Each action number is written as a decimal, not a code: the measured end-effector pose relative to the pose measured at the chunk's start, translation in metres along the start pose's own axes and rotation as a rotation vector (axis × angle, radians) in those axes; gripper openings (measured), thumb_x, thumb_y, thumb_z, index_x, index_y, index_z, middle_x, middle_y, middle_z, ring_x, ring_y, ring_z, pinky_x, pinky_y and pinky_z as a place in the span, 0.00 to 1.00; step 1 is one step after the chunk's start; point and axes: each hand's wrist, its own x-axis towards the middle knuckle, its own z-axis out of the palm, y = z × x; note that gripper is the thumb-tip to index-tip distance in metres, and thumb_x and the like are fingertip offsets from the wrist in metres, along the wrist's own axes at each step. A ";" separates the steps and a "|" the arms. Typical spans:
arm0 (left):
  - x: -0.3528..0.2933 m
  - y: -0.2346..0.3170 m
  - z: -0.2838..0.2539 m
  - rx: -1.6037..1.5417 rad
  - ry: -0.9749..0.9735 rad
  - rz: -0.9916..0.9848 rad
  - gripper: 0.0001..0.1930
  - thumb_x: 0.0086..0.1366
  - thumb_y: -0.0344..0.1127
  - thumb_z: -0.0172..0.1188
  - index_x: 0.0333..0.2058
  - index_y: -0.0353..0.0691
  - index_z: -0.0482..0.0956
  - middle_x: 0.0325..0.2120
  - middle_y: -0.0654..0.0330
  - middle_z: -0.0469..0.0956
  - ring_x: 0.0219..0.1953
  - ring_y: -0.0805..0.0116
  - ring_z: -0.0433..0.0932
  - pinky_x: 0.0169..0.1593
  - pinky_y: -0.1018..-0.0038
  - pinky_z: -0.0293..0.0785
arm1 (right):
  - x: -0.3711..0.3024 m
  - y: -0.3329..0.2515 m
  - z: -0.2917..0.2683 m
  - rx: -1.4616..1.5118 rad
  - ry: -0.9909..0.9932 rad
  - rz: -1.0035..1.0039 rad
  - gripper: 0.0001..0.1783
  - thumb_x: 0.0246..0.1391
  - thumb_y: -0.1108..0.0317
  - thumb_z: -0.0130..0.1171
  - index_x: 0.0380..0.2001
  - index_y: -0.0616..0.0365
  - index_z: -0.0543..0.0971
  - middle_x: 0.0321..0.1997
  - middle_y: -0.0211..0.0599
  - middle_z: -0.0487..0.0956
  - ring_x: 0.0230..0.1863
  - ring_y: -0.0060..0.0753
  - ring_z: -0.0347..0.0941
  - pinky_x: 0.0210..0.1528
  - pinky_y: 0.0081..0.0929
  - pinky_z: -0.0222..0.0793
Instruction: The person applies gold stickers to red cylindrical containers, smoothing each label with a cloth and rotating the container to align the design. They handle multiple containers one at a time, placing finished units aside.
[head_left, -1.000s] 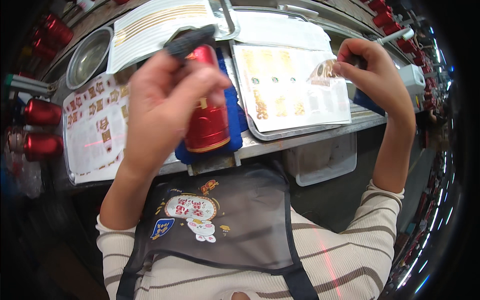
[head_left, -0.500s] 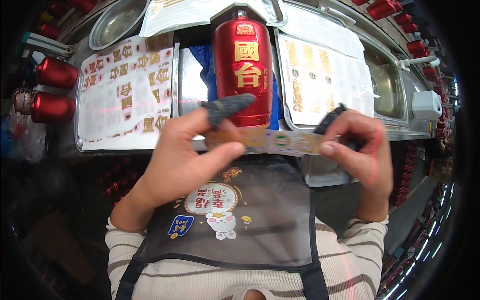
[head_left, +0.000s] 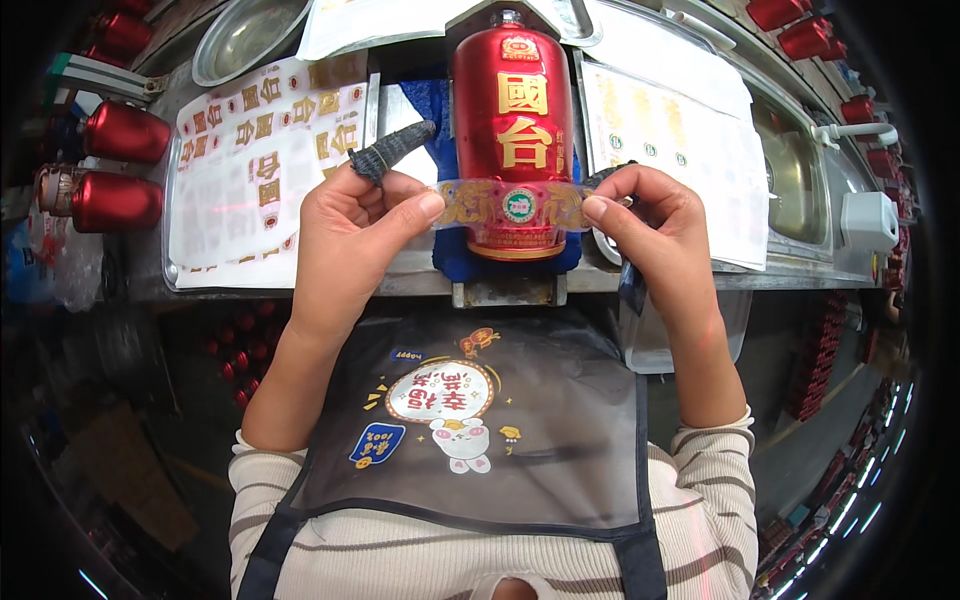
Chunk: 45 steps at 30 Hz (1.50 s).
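Stretched between my hands is a clear decal strip (head_left: 518, 206) with gold patterns and a round green emblem. My left hand (head_left: 365, 225) pinches its left end, with a dark wrap on the index finger pointing up and away. At the right end my right hand (head_left: 655, 220) pinches it between thumb and fingers; a dark wrap shows there too. Behind the strip lies a red bottle (head_left: 512, 110) with gold characters, its neck away from me, on a blue cloth (head_left: 425, 105). The strip crosses the bottle's lower part; whether it touches cannot be told.
A decal sheet (head_left: 215, 215) lies on a tray at left, another sheet (head_left: 655, 135) at right. Beyond them are a metal bowl (head_left: 245, 40), a water-filled sink (head_left: 795, 190) and a white jug (head_left: 868, 222). Red bottles (head_left: 118, 205) stand at far left.
Both hands have moved away from my body, bringing the strip from near the bench edge to over the bottle's lower part. The strip is now stretched flatter, and the left hand has moved back to its end.
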 end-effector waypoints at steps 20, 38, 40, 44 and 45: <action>0.006 -0.008 0.006 0.014 -0.004 -0.043 0.05 0.61 0.25 0.67 0.35 0.33 0.80 0.29 0.61 0.82 0.33 0.79 0.79 0.40 0.80 0.76 | 0.009 0.006 -0.002 -0.010 -0.011 0.010 0.07 0.55 0.69 0.65 0.31 0.61 0.79 0.27 0.25 0.79 0.25 0.08 0.68 0.26 0.10 0.62; 0.007 -0.013 0.006 -0.004 -0.007 -0.044 0.06 0.61 0.26 0.67 0.35 0.33 0.80 0.30 0.61 0.82 0.34 0.79 0.79 0.40 0.81 0.76 | 0.012 0.010 -0.002 -0.003 -0.022 0.005 0.07 0.55 0.69 0.65 0.31 0.61 0.79 0.29 0.27 0.81 0.26 0.08 0.70 0.27 0.09 0.64; 0.008 -0.015 0.006 -0.017 -0.006 -0.044 0.05 0.61 0.26 0.67 0.35 0.34 0.80 0.31 0.61 0.83 0.34 0.79 0.80 0.40 0.81 0.76 | 0.012 0.010 -0.001 -0.005 -0.020 0.013 0.07 0.55 0.69 0.65 0.31 0.61 0.79 0.29 0.27 0.81 0.26 0.08 0.70 0.27 0.09 0.64; 0.008 -0.016 0.008 -0.028 0.001 -0.040 0.05 0.62 0.26 0.67 0.35 0.34 0.80 0.31 0.60 0.83 0.34 0.78 0.80 0.41 0.80 0.76 | 0.013 0.015 -0.001 -0.003 -0.021 0.010 0.07 0.55 0.69 0.66 0.32 0.62 0.80 0.29 0.26 0.81 0.26 0.08 0.70 0.27 0.09 0.63; 0.008 -0.015 0.008 -0.023 -0.001 -0.041 0.05 0.62 0.26 0.67 0.35 0.34 0.80 0.31 0.60 0.83 0.34 0.78 0.80 0.41 0.80 0.76 | 0.013 0.014 -0.001 -0.007 -0.019 0.010 0.07 0.55 0.69 0.66 0.32 0.62 0.80 0.29 0.26 0.81 0.26 0.08 0.70 0.27 0.09 0.63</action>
